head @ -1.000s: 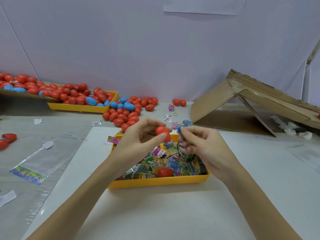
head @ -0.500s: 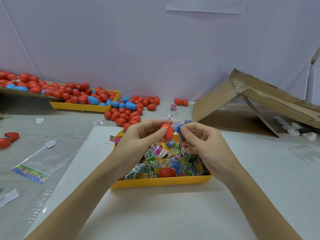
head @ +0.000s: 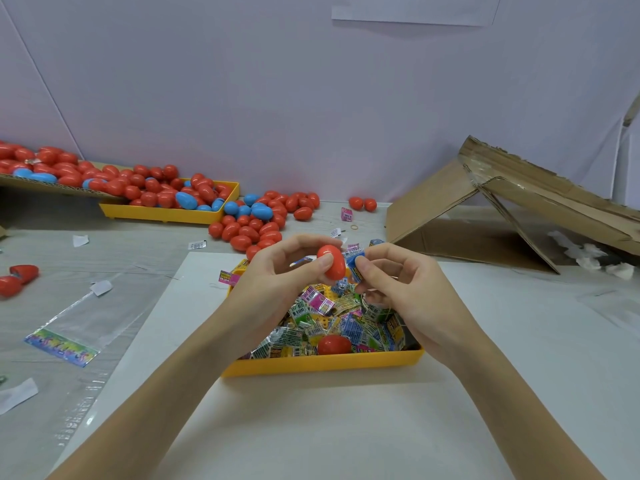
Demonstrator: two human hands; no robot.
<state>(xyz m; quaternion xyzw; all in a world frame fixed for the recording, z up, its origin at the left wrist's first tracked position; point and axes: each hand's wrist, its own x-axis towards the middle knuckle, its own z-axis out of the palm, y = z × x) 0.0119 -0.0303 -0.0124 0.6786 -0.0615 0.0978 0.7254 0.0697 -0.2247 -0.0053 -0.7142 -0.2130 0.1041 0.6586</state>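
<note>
A white flat board (head: 311, 427) covers the near part of the table and gives a plain working surface. To the right lies a collapsed brown cardboard box (head: 519, 202), out of the way. At the far left, a yellow plastic tray (head: 162, 215) is heaped with red and blue plastic eggs (head: 256, 226) that spill beside it, probably the finished pile. Directly under the hands is a second yellow plastic tray (head: 322, 363), full of small colourful printed packets (head: 311, 320), so supplies are within easy reach; a loose red plastic egg piece (head: 334, 344) lies among them.

The left hand (head: 273, 282) grips a red plastic egg shell (head: 331, 261) between thumb and fingers above this tray, apparently turned toward the other hand. The right hand (head: 405, 289) pinches a small blue wrapped packet (head: 355, 263) against the shell, seemingly to push it inside.
</note>
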